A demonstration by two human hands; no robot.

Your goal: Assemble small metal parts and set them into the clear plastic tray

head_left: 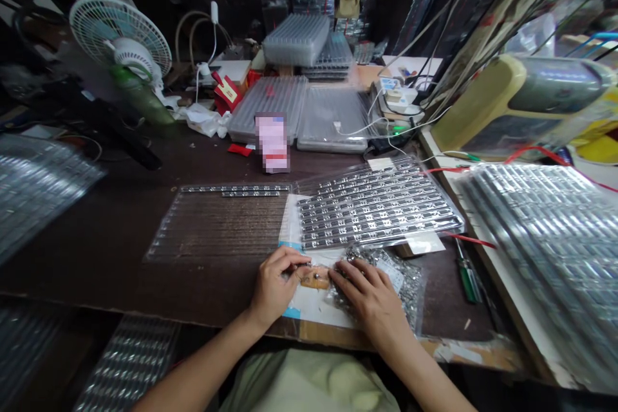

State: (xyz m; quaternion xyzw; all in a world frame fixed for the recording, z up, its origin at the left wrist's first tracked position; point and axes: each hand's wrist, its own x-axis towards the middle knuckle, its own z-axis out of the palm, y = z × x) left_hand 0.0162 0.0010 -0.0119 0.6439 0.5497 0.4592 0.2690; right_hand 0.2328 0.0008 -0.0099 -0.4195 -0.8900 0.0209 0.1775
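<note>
A small orange-brown block with a tiny metal piece on top lies between my hands on a white sheet. My left hand is closed in a pinch at the block's left side; what its fingertips hold is too small to make out. My right hand rests with fingers stretched and apart over a clear plastic bag of small metal parts, its fingertips near the block's right edge. Behind the hands lies a clear ribbed tray filled with rows of dark and silver parts. To the left, another clear tray has parts only along its far rows.
A green-handled screwdriver lies on the right of the table. Stacked filled trays stand at far right, more at far left. Clear trays, a fan and white cables are at the back.
</note>
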